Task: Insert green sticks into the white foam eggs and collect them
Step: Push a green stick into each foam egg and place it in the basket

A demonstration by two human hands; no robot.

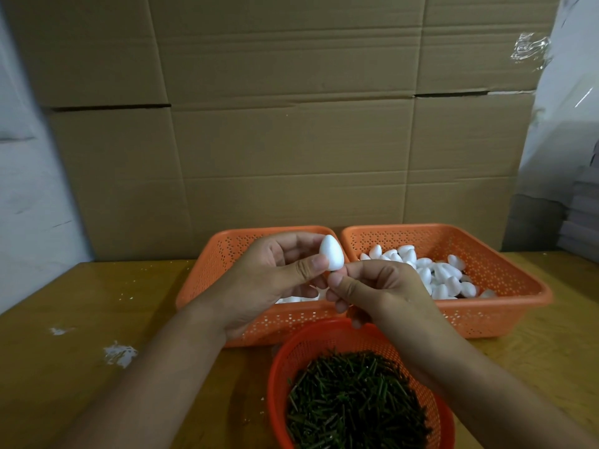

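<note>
While L hand [275,273] pinches foam egg [331,256] above orange baskets [505,299], R hand [372,290] fingers curl under it; stick hidden, can't confirm.

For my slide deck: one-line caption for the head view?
Left hand holds a foam egg while right hand pinches beneath it, above a basket of green sticks.

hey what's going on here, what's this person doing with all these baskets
A person is fitting sticks into foam eggs. The left hand holds one white foam egg above the left orange basket, while the right hand pinches at the egg's lower end; the stick itself is hidden in that grip. More loose eggs fill the right orange basket, and the round red basket nearest the person holds green sticks.
</note>
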